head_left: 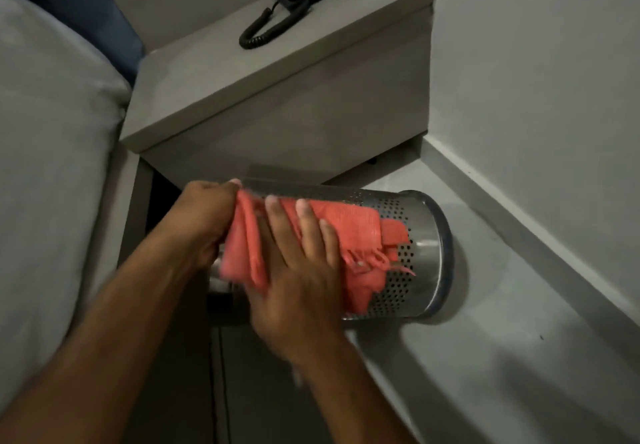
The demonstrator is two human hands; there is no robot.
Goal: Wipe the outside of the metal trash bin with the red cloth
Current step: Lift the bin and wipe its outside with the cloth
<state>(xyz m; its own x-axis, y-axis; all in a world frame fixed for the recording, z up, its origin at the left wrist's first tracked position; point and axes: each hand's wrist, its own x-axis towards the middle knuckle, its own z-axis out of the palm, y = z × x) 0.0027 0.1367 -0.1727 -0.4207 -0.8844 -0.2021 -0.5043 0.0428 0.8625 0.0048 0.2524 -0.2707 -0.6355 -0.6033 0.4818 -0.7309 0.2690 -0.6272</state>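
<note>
Head view, steeply down, seemingly close

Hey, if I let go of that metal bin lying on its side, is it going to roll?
Probably yes: the perforated metal bin is a round cylinder lying sideways, steadied only by the left hand at its rim. Its polished steel band looks slippery. The red cloth under the right hand looks limp and would hardly stop it.
</note>
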